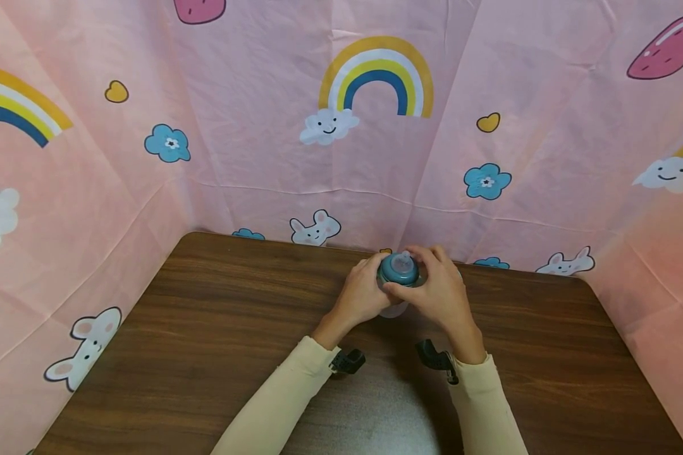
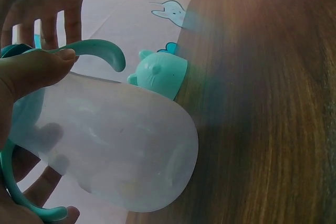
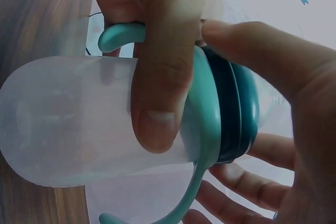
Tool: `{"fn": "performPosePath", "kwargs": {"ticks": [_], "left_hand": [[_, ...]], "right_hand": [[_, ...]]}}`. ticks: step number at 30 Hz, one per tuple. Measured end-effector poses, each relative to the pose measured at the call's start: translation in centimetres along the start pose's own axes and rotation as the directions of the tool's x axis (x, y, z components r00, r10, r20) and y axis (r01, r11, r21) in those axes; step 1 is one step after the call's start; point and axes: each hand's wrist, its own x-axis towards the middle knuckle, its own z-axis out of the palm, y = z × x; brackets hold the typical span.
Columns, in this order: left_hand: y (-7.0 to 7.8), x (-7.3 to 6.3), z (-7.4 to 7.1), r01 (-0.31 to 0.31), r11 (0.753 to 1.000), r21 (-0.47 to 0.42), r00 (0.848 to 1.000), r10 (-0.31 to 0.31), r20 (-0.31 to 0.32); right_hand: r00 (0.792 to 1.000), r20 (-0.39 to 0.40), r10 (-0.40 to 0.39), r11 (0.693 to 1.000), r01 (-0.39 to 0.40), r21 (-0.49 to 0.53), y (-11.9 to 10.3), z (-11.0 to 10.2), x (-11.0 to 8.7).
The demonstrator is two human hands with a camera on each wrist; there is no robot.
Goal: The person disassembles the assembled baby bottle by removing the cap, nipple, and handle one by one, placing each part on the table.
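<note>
A baby bottle (image 3: 79, 124) is near the far edge of the table (image 1: 262, 328); the left hand (image 1: 360, 292) clamps fingers round its body, the right hand (image 1: 441, 287) round its blue collar (image 3: 240, 106), partly hiding a green animal-shaped cap (image 2: 160, 74), seemingly standing behind, before pink patterned cloth (image 1: 250, 114)

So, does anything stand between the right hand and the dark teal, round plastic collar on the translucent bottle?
Nothing visible does: the right hand reaches round the collar. The left hand holds the bottle lower down; the mint-green, eared cap sits beyond.
</note>
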Motion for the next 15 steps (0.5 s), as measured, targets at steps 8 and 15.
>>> {"fn": "performPosePath", "kwargs": {"ticks": [8,15], "left_hand": [[0.20,-0.09,-0.12,0.005,1.000,0.001,1.000,-0.005,-0.007],[0.08,-0.11,-0.09,0.008,1.000,-0.008,1.000,-0.008,-0.001]], "right_hand": [[0.999,-0.014,0.036,0.999,-0.036,0.003,-0.21,0.08,0.02],[1.000,-0.025,0.019,1.000,-0.019,0.012,-0.26,0.06,-0.01]]}}
